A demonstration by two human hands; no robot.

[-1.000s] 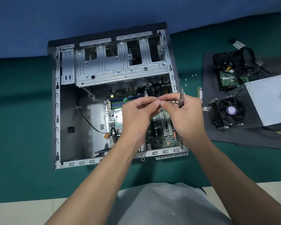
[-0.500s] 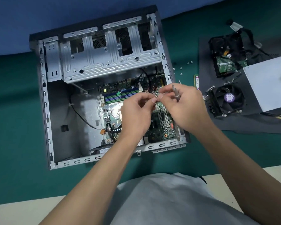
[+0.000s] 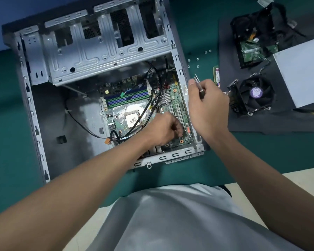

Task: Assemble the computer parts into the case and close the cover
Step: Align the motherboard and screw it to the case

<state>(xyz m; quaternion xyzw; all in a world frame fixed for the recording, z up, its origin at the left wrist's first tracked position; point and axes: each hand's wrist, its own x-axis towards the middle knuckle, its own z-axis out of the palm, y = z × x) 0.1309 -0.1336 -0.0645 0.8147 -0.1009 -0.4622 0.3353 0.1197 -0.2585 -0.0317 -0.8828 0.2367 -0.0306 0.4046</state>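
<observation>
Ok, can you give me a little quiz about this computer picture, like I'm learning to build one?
1. Fill the gap: the left hand reaches into the open case, down to the green ____.
2. True or false: the right hand holds a screwdriver.
3. Where is the cooler fan? A) fitted in the case B) on the dark mat to the right of the case C) in the left hand

Key: 1 motherboard; 2 true; 3 B.
</observation>
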